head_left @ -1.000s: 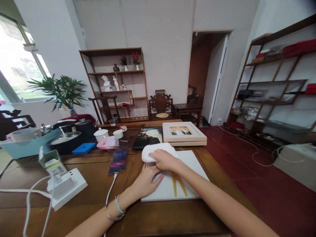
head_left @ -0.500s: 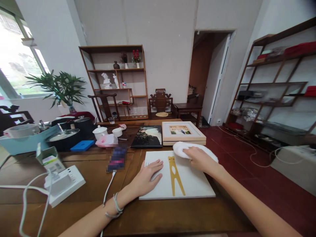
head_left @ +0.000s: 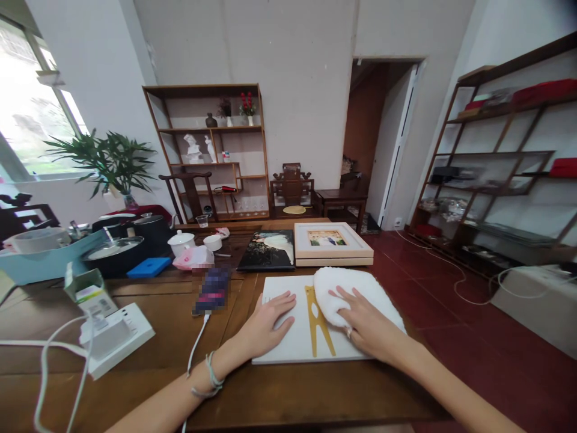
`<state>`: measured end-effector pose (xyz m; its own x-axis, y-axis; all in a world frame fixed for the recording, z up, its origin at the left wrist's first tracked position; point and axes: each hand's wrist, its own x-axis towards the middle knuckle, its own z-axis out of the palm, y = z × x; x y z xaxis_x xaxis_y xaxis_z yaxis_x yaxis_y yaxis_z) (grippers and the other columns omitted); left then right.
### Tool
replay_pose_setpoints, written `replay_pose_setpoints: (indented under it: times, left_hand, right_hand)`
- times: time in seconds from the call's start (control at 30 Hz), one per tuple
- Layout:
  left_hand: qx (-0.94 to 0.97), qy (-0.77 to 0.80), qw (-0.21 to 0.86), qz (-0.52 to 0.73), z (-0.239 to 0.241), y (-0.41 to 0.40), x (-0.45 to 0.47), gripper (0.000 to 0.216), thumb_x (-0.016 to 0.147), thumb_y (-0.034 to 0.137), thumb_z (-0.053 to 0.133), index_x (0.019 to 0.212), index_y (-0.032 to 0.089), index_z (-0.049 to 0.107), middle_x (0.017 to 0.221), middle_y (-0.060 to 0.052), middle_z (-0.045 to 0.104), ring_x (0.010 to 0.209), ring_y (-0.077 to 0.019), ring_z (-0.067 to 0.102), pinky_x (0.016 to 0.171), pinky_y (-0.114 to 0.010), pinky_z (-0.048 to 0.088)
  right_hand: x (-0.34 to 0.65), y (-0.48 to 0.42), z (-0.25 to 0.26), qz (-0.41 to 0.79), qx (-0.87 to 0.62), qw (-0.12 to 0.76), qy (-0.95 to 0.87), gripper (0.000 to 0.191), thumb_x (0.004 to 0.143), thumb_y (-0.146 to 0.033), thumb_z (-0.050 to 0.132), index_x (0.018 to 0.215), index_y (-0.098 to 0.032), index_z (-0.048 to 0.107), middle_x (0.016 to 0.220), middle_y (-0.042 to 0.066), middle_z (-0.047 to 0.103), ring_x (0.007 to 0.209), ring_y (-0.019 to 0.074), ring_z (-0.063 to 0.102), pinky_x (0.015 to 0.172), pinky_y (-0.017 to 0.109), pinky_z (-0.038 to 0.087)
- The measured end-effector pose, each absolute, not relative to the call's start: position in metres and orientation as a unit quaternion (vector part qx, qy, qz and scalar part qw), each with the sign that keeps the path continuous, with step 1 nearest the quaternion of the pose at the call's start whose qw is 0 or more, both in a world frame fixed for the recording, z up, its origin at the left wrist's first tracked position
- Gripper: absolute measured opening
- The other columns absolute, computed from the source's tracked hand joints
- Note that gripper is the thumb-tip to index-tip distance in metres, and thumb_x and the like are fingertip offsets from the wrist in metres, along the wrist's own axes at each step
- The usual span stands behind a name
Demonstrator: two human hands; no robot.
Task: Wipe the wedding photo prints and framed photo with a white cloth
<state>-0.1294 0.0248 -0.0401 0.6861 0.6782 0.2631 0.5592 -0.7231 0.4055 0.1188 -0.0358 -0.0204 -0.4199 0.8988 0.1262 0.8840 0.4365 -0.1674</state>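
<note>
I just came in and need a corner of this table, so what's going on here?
A person at the wooden table has both hands on a white panel lying flat in front of them. The left hand rests palm down on the panel's left part. The right hand presses a fluffy white cloth against its right part, fingers spread, beside a gold shape on the panel. A framed picture and a dark picture lie just behind.

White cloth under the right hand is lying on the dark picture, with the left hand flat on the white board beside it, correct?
Not quite. The head view shows the white cloth under the right hand lying on the white board, not the dark picture. The left hand does lie flat on that board.
</note>
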Motion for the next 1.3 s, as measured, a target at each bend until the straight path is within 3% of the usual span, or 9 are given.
replay_pose_setpoints:
  times: [0.23,0.4,0.6,0.8,0.93,1.3]
  left_hand:
    - [0.902,0.352,0.15,0.202,-0.037,0.023,-0.127,0.038,0.086,0.031,0.042,0.123,0.026,0.047,0.131,-0.005,0.047,0.123,-0.0241,0.038,0.104,-0.053,0.014]
    - [0.903,0.353,0.144,0.198,-0.037,0.022,-0.128,0.038,0.087,0.032,0.041,0.124,0.026,0.046,0.131,-0.005,0.046,0.124,-0.0239,0.037,0.104,-0.053,0.014]
    - [0.906,0.346,0.139,0.201,-0.037,0.023,-0.13,0.038,0.087,0.032,0.041,0.124,0.027,0.045,0.132,-0.004,0.046,0.124,-0.0235,0.037,0.105,-0.051,0.016]
    - [0.907,0.345,0.142,0.196,-0.038,0.023,-0.13,0.038,0.087,0.03,0.041,0.125,0.026,0.044,0.132,-0.004,0.045,0.124,-0.0232,0.036,0.105,-0.051,0.013]
    - [0.907,0.347,0.139,0.195,-0.04,0.025,-0.13,0.038,0.087,0.031,0.041,0.125,0.026,0.044,0.133,-0.004,0.045,0.125,-0.023,0.035,0.106,-0.051,0.013]
    - [0.908,0.351,0.14,0.182,-0.037,0.024,-0.128,0.039,0.087,0.031,0.04,0.125,0.026,0.044,0.133,-0.004,0.044,0.125,-0.0238,0.035,0.104,-0.054,0.014]
  right_hand:
    - [0.126,-0.089,-0.01,0.097,-0.519,0.083,-0.845,0.031,0.07,-0.006,0.04,0.09,-0.019,0.058,0.139,0.004,0.031,0.131,0.0206,0.013,0.107,0.043,0.016]
    - [0.128,-0.072,-0.009,0.094,-0.539,0.077,-0.833,0.031,0.069,-0.008,0.04,0.094,-0.015,0.058,0.14,0.01,0.027,0.131,0.0239,0.015,0.105,0.044,0.021]
    - [0.132,-0.015,-0.013,0.041,-0.515,0.12,-0.848,0.034,0.068,-0.004,0.038,0.093,-0.015,0.058,0.128,0.011,0.046,0.129,0.0198,0.023,0.106,0.041,0.018]
    - [0.134,0.011,-0.021,-0.028,-0.55,0.131,-0.825,0.036,0.066,-0.002,0.04,0.095,-0.012,0.059,0.137,0.012,0.034,0.129,0.0238,0.019,0.105,0.044,0.016]
    - [0.125,-0.001,-0.025,-0.003,-0.528,0.105,-0.843,0.036,0.067,-0.005,0.041,0.096,-0.014,0.06,0.137,0.007,0.035,0.131,0.0253,0.013,0.106,0.048,0.011]
    - [0.137,-0.093,-0.002,0.134,-0.503,0.085,-0.85,0.029,0.071,-0.008,0.04,0.09,-0.02,0.058,0.138,0.005,0.033,0.13,0.0205,0.017,0.107,0.041,0.015]
